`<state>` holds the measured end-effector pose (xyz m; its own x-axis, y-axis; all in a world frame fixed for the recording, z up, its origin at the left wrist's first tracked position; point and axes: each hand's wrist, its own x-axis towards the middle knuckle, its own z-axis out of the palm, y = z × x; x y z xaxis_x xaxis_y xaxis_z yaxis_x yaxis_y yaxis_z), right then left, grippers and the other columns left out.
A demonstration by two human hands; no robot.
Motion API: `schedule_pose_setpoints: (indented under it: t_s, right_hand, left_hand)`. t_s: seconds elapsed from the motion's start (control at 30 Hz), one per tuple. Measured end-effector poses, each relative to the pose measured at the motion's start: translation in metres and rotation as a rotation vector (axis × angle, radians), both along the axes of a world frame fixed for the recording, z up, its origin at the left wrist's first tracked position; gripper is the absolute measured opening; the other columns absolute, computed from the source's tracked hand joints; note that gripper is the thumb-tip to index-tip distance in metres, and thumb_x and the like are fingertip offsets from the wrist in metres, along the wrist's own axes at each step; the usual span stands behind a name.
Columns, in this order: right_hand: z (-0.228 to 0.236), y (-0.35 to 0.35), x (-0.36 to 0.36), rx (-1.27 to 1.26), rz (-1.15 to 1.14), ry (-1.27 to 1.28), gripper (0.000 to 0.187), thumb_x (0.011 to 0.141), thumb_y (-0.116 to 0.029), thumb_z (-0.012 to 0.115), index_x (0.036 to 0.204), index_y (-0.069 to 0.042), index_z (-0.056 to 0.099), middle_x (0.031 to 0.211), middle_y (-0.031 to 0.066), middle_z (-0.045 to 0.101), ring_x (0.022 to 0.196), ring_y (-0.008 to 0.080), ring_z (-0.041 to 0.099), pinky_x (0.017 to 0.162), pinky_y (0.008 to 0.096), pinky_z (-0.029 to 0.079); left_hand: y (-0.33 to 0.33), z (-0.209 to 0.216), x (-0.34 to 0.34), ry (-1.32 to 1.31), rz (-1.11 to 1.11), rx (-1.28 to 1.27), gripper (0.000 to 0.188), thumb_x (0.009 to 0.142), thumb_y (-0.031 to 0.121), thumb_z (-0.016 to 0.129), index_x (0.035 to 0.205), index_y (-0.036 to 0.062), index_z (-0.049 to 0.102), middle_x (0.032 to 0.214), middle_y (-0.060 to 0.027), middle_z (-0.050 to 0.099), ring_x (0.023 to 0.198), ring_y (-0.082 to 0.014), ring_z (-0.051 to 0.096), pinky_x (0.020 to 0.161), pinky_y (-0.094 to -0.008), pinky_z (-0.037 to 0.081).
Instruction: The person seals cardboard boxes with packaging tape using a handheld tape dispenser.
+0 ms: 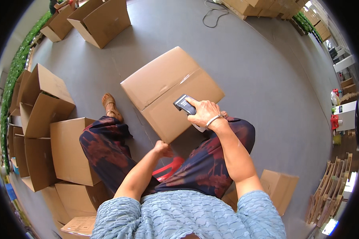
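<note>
A taped cardboard box (163,75) stands on the floor between my spread legs, its seam running across the top. My right hand (206,113) is wrapped round a dark handheld device (183,103) with a small lit screen. The index finger lies along its top, and it is over the right part of the box; whether it touches the cardboard I cannot tell. My left hand (162,149) is closed at the box's near corner and seems to grip the lower edge there. Its fingertips are partly hidden.
Opened cardboard boxes (48,107) and closed ones (71,151) crowd my left side. More open boxes (103,24) stand at the far left. A red plastic piece (169,169) shows between my legs. Another box (277,189) sits at my right, with flattened cardboard (331,191) beyond. A cable (211,20) lies far off.
</note>
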<state>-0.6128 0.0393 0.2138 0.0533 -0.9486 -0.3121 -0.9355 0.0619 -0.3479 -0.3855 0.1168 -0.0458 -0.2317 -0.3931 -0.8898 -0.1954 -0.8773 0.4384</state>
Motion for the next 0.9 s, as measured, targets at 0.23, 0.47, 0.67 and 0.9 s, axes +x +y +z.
schedule_pose_setpoints:
  t_s: [0.23,0.47,0.67,0.9]
  right_hand:
    - [0.015,0.004,0.007,0.007,-0.020,-0.025,0.084,0.067,-0.025,0.063,0.150,-0.024,0.045,0.101,0.0270,0.070,0.100,0.0457,0.067,0.090,0.0518,0.054]
    - [-0.006,-0.006,-0.002,-0.276,-0.084,-0.199,0.088,0.067,-0.022,0.069,0.151,-0.013,0.043,0.109,0.0249,0.067,0.103,0.0401,0.067,0.092,0.0469,0.053]
    - [-0.041,-0.118,-0.050,-0.352,-0.362,-0.718,0.066,0.068,-0.018,0.069,0.131,0.000,0.061,0.107,0.0203,0.071,0.100,0.0305,0.068,0.091,0.0350,0.052]
    - [-0.135,-0.208,-0.084,-0.472,-0.964,-1.216,0.046,0.076,-0.018,0.069,0.118,-0.003,0.065,0.114,0.0093,0.064,0.109,0.0232,0.059,0.096,0.0368,0.046]
  left_hand:
    - [0.015,0.003,-0.029,0.621,0.931,0.348,0.030,0.085,-0.009,0.042,0.116,-0.0109,0.041,0.139,-0.0283,0.037,0.134,-0.0524,0.043,0.106,-0.0626,0.048]
    - [-0.015,0.010,-0.011,0.436,0.908,0.049,0.066,0.095,0.044,0.054,0.147,0.0058,0.042,0.161,-0.0212,0.030,0.147,-0.0396,0.031,0.121,-0.0600,0.021]
    - [-0.051,-0.044,0.040,0.507,1.114,-0.027,0.101,0.090,0.083,0.036,0.157,0.0093,0.030,0.166,-0.0153,0.022,0.152,-0.0381,0.015,0.121,-0.0629,0.009]
    - [-0.068,-0.129,0.087,0.108,1.003,0.075,0.076,0.102,0.061,0.039,0.158,0.0105,0.029,0.166,-0.0146,0.026,0.155,-0.0336,0.016,0.115,-0.0685,0.020]
